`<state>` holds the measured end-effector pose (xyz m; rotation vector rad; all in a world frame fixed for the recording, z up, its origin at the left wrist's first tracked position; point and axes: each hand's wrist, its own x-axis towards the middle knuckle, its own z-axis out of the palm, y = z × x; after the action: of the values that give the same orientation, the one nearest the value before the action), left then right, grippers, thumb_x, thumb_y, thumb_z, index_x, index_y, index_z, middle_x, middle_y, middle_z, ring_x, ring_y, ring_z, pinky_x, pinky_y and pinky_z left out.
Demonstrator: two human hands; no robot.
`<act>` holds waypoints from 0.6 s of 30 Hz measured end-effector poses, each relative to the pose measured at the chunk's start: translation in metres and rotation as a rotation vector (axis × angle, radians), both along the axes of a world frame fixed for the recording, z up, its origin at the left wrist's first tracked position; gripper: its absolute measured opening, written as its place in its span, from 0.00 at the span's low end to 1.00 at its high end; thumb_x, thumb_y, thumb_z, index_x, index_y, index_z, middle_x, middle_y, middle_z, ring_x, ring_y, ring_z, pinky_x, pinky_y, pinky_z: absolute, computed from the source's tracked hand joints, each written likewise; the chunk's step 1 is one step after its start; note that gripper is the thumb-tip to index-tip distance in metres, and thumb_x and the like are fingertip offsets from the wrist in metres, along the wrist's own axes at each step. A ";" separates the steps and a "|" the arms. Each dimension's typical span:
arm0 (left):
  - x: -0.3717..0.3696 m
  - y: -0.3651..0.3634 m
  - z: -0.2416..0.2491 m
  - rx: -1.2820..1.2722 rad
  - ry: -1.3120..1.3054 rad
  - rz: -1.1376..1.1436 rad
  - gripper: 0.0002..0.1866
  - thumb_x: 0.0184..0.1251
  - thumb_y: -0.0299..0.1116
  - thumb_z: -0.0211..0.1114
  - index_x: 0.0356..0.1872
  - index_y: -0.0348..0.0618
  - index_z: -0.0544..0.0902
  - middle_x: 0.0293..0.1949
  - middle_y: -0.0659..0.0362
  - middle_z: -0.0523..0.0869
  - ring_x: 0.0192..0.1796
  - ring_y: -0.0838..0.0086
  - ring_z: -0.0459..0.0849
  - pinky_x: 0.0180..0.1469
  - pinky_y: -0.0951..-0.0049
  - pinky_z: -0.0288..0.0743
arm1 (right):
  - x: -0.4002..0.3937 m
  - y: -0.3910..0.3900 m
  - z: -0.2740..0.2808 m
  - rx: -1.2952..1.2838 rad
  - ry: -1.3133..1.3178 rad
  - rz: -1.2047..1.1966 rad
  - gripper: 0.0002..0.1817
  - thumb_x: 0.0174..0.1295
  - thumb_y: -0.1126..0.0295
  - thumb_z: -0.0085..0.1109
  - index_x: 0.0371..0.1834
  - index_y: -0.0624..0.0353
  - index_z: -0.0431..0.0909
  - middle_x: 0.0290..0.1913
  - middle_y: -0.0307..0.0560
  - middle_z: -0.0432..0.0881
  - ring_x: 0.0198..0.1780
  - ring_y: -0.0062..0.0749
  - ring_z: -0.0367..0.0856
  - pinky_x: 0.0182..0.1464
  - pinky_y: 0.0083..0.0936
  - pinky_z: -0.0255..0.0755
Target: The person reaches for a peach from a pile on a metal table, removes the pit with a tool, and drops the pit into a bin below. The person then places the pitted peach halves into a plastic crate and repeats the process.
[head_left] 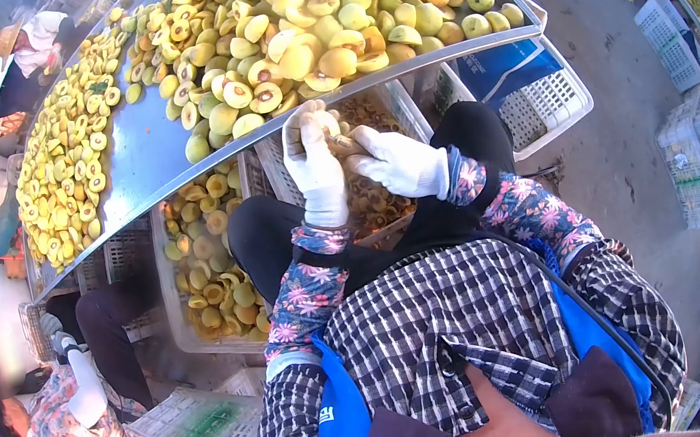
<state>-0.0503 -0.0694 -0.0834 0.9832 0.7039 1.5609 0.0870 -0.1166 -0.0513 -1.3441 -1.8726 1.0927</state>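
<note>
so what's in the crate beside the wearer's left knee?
Halved fruit, yellow-green, top layer only. Lower layers are buried, and the table hides the crate's far end.

A: Where does your camera sit?

B: On your head, facing forward and steeply down, over your checked shirt (467, 310) to your left hand (318, 164) and right hand (397, 164), just above the view's middle.

A: How near is it?

B: Close to your chest, which fills the lower middle; the table (132, 162) lies farther off, its edge bowed by your wide, black-rimmed view.
</note>
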 end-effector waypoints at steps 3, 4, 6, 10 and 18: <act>-0.013 0.002 0.016 -0.321 0.060 -0.297 0.18 0.71 0.43 0.59 0.47 0.36 0.79 0.41 0.53 0.85 0.40 0.68 0.85 0.43 0.71 0.81 | 0.011 -0.001 0.000 0.047 -0.063 0.133 0.20 0.68 0.59 0.49 0.52 0.66 0.64 0.33 0.61 0.79 0.37 0.56 0.79 0.41 0.42 0.72; -0.018 0.006 0.015 -0.326 0.152 -0.387 0.20 0.72 0.46 0.56 0.48 0.35 0.78 0.43 0.50 0.85 0.41 0.66 0.85 0.43 0.69 0.81 | 0.013 -0.001 -0.009 -0.013 0.035 0.160 0.20 0.69 0.58 0.48 0.53 0.64 0.64 0.30 0.55 0.77 0.30 0.48 0.78 0.34 0.37 0.71; -0.025 0.008 0.020 -0.331 0.239 -0.473 0.23 0.73 0.48 0.54 0.50 0.35 0.77 0.44 0.47 0.85 0.42 0.64 0.85 0.44 0.67 0.81 | 0.012 -0.004 -0.006 -0.075 0.130 0.191 0.21 0.70 0.56 0.48 0.54 0.63 0.65 0.26 0.49 0.76 0.24 0.39 0.76 0.27 0.31 0.71; -0.023 0.006 0.016 -0.369 0.082 -0.579 0.23 0.72 0.50 0.55 0.49 0.38 0.76 0.47 0.47 0.84 0.42 0.59 0.85 0.43 0.62 0.82 | 0.002 -0.020 -0.004 -0.822 0.855 0.103 0.21 0.71 0.49 0.47 0.50 0.57 0.70 0.20 0.35 0.68 0.11 0.18 0.61 0.12 0.15 0.52; -0.063 0.013 0.000 -0.053 0.131 -0.108 0.25 0.71 0.47 0.58 0.56 0.34 0.72 0.47 0.48 0.82 0.42 0.63 0.85 0.41 0.69 0.83 | 0.015 -0.022 -0.002 -0.575 0.595 0.105 0.19 0.72 0.53 0.45 0.47 0.59 0.71 0.22 0.41 0.72 0.16 0.24 0.70 0.17 0.20 0.62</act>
<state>-0.1129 -0.0562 -0.0837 1.0740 0.7660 1.3868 0.1016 -0.1389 -0.0528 -1.0259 -1.2413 1.9338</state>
